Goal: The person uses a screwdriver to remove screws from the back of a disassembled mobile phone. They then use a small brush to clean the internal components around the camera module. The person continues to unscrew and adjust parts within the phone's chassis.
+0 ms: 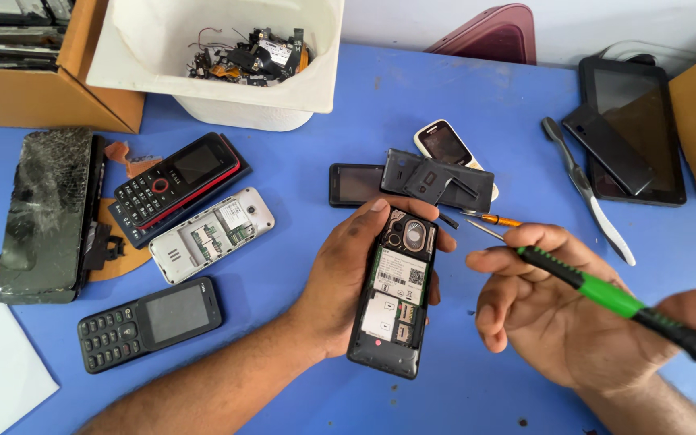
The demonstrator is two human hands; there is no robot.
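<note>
My left hand (340, 274) grips a black keypad phone (395, 294) with its back cover off, so the label, card slots and camera ring show. My right hand (553, 314) holds a screwdriver (606, 294) with a green and black handle, lying across the palm, its thin metal tip pointing left towards the phone's upper right edge. A black back cover (438, 179) lies on the blue table (300, 185) just beyond the phone.
Several phones lie about: a red and black one (177, 184), a silver opened one (211, 234), a black keypad one (151, 322), a cracked tablet (46, 213). A white tub (219, 56) of parts stands at the back. Black tablet (634, 133) and tweezers (590, 193) lie right.
</note>
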